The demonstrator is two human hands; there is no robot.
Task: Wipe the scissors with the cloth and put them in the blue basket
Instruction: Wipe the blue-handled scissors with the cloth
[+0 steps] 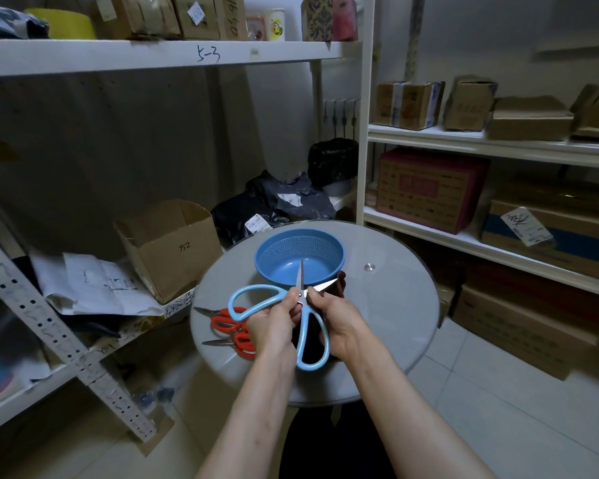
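Blue-handled scissors (256,300) are held spread wide above the round glass table (395,305). My left hand (272,321) grips them near the pivot. My right hand (338,323) holds a dark brown cloth (339,286) against the right blade, whose tip pokes out of the cloth. The other blade points up over the blue basket (300,255), which stands at the table's far side with nothing in it. Two red-handled scissors (227,319) (239,344) lie on the table to the left of my hands.
White shelving on the left carries an open cardboard box (168,247), papers and black bags. More cardboard boxes (429,188) fill the shelves on the right. A small metal cap (369,267) sits in the glass. Tiled floor lies below the table.
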